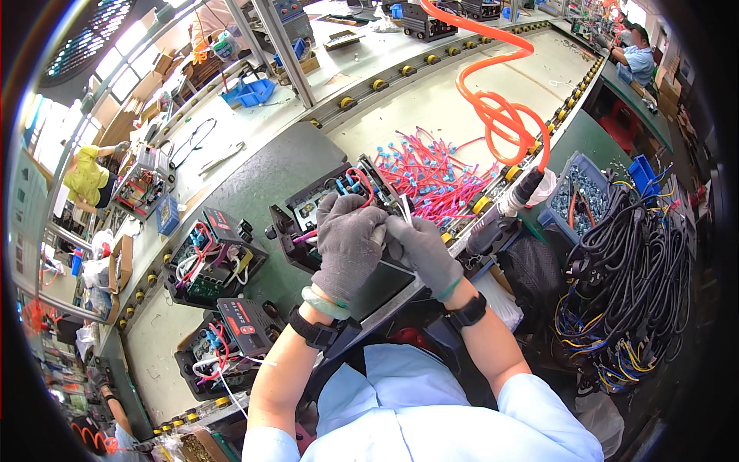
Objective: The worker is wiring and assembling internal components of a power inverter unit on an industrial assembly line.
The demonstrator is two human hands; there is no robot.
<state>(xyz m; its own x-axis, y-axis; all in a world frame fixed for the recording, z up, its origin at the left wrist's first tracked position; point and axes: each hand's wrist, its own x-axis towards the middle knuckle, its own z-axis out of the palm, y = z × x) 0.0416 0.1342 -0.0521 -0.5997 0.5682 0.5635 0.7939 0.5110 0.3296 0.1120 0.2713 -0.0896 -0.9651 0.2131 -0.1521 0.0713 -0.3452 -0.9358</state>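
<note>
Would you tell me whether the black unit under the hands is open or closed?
Open: the black unit has no cover, with red and blue wiring exposed beside the gloved left hand.

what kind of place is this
Likely an electronics assembly line in a factory: open black units with exposed wiring sit along a conveyor bench, with a pile of red crimped wires and bundled cables nearby.

Left hand (348,245) and right hand (422,250) cover the middle of the open black unit (331,202); what the fingers pinch is hidden, possibly a thin white tie. Left of that unit, wiring inside two further units (214,258) is too small to resolve. Lower frame edge crops the person's torso
</note>
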